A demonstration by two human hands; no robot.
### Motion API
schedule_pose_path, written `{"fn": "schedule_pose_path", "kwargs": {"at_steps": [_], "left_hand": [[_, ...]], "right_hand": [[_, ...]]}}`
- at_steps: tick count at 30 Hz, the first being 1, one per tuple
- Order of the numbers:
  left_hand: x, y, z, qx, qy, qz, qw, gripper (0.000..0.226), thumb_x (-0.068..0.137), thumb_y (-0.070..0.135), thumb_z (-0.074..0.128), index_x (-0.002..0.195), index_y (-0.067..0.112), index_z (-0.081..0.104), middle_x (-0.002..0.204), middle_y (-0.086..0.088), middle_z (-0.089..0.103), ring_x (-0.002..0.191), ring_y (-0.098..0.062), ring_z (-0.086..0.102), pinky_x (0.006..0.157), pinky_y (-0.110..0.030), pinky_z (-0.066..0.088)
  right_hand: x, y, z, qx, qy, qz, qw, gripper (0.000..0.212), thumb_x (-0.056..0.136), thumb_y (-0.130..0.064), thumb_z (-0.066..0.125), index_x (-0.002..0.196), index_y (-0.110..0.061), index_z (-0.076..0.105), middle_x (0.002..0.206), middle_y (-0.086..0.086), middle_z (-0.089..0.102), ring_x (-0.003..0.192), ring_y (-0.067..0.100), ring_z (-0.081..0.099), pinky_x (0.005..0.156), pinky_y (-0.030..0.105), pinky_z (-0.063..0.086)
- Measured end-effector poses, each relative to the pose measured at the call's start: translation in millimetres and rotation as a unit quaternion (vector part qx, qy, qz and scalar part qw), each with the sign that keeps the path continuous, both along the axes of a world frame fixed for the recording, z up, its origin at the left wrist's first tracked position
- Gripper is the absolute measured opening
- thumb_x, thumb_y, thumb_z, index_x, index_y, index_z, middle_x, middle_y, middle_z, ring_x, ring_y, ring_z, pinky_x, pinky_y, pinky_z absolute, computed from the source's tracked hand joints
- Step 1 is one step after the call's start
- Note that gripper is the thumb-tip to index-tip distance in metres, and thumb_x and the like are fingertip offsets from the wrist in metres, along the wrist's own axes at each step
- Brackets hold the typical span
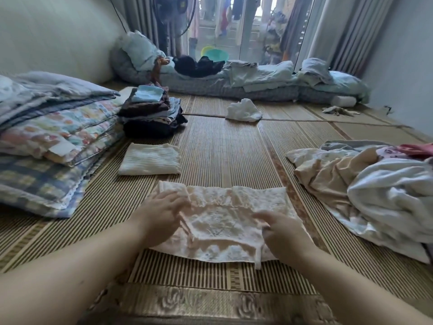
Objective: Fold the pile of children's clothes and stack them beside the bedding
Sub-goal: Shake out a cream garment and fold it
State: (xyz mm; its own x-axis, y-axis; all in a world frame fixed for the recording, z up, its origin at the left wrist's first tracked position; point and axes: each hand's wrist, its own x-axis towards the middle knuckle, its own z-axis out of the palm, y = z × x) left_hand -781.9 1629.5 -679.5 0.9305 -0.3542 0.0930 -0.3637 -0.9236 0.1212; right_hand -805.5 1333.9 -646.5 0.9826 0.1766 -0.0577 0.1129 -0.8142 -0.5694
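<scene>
Two hands are working one lace garment [222, 221], which is lying flat on the woven mat [222, 156]. The left hand [161, 212] is pressing it with nearly straight fingers; the right hand [283, 233] is pinching a fold. One folded cream piece [150, 159] and one stack of folded clothes [150, 113] are lying beside the bedding [54, 137]. One unfolded pile [365, 186] is lying at right, and one crumpled white cloth [243, 110] is lying beyond.

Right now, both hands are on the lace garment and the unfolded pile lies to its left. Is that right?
Not quite. The head view shows the unfolded pile to the right of the lace garment, not to its left. The rest holds: the left hand and right hand are both on the garment.
</scene>
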Motion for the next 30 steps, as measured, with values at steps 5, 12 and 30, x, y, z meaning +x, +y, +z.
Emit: {"fn": "schedule_pose_path", "kwargs": {"at_steps": [5, 12, 30], "left_hand": [[26, -2, 3, 0.098, 0.181, 0.069, 0.976, 0.075, 0.08, 0.081, 0.028, 0.146, 0.052, 0.007, 0.159, 0.012, -0.011, 0.146, -0.023, -0.016, 0.114, -0.057, -0.001], [10, -3, 9, 0.138, 0.076, 0.004, 0.988, 0.108, 0.058, 0.098, 0.0, 0.14, 0.04, 0.039, 0.14, 0.009, 0.048, 0.132, -0.015, 0.039, 0.104, -0.04, 0.034], [-17, -18, 18, 0.008, 0.22, -0.131, 0.967, 0.083, 0.072, 0.051, 0.059, 0.145, 0.051, 0.021, 0.155, 0.03, 0.01, 0.139, 0.009, -0.01, 0.114, -0.027, -0.005]], "right_hand": [[11, 53, -33, -0.049, 0.114, -0.05, 0.991, 0.071, 0.089, -0.071, 0.028, 0.15, -0.04, 0.011, 0.16, 0.008, 0.013, 0.146, 0.038, 0.008, 0.112, 0.066, 0.016], [86, 36, -46, -0.132, 0.116, -0.002, 0.984, 0.088, 0.069, -0.091, 0.03, 0.144, -0.045, 0.03, 0.161, 0.001, 0.008, 0.146, 0.034, 0.004, 0.109, 0.072, 0.006], [58, -1, -15, -0.078, -0.133, 0.087, 0.984, 0.043, 0.079, -0.048, 0.07, 0.12, -0.038, 0.061, 0.12, -0.008, 0.055, 0.106, 0.011, 0.053, 0.096, 0.034, 0.047]]}}
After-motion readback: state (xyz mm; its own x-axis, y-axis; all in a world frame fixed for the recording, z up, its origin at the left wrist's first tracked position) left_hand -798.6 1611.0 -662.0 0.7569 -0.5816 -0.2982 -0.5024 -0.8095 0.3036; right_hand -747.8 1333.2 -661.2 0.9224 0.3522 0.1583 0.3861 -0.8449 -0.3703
